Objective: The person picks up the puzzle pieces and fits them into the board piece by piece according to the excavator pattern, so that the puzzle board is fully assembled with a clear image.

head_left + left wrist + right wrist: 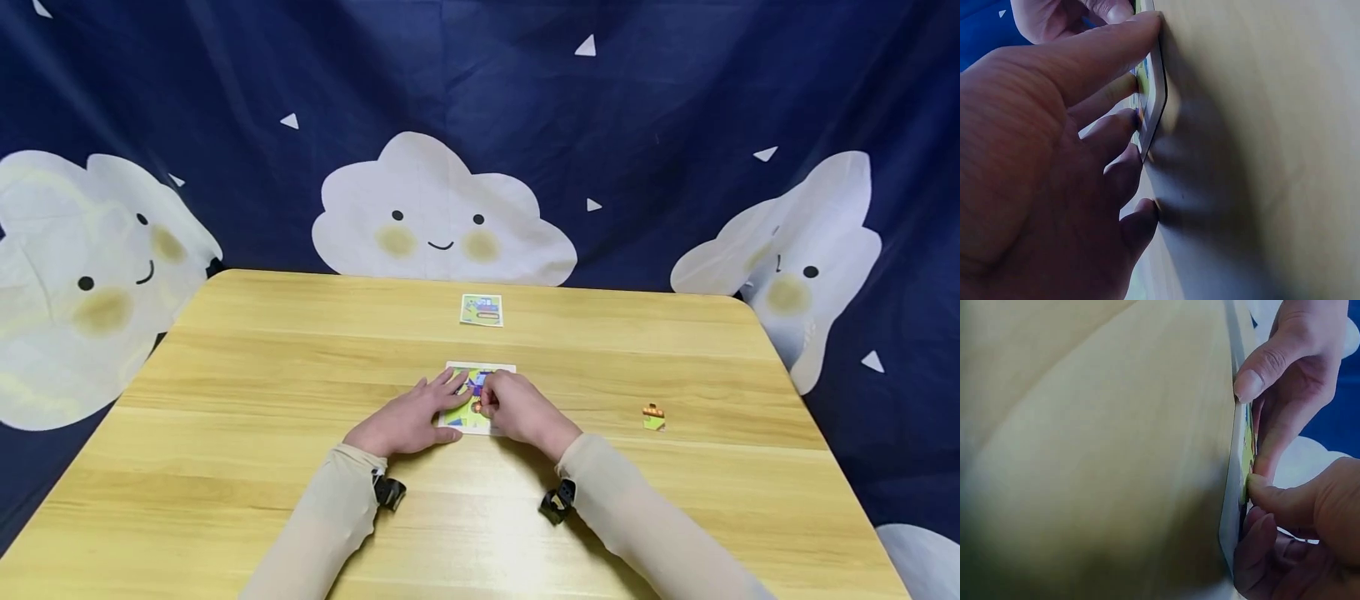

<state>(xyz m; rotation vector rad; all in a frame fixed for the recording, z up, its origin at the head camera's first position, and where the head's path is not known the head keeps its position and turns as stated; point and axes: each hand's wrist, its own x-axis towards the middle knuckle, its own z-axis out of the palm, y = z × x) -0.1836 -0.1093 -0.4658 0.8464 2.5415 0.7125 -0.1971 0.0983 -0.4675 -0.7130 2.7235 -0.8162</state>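
Note:
A jigsaw puzzle board (462, 423) with a white border and a colourful picture lies mid-table. My left hand (408, 417) rests on its left part with fingers spread, the thumb at the near edge; in the left wrist view the thumb (1104, 56) lies along the board's rim (1157, 94). The right hand (525, 410) is over the right half, fingers curled, and pinches a puzzle piece at the board's surface. That piece (1248, 487) is mostly hidden by the thumb and fingers in the right wrist view. A loose puzzle piece (654, 418), orange and green, lies to the right.
A small picture card (482, 309) lies behind the board near the table's far edge. The wooden table (262, 400) has rounded far corners. A dark blue curtain (637, 125) with smiling clouds hangs behind it. Both wrists wear black straps (387, 492).

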